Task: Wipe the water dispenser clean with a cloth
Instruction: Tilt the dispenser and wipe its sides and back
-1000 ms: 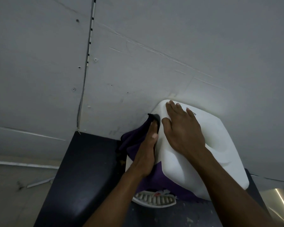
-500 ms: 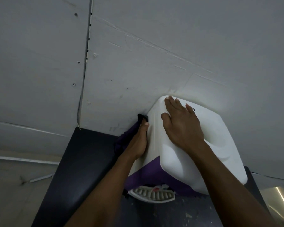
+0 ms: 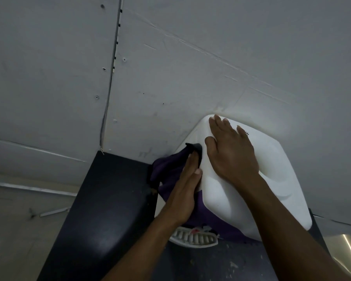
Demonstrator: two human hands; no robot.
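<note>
White plastic water dispenser with purple base (image 3: 217, 189) on dark tabletop (image 3: 101, 209), against wall.
Head view: left hand (image 3: 183, 199), fingers straight and together, presses dark purple cloth (image 3: 168, 169) to dispenser's left side. Right hand (image 3: 231, 157) flat on top, fingers straight, holding nothing.
Judged mid-wipe: front and right side probably left.

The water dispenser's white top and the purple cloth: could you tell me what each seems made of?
The white top looks like moulded plastic, smooth with a soft sheen: rounded corners, dished recess. The purple cloth seems soft matt fabric, folding limply under the left hand; its weave is too blurred to tell.
</note>
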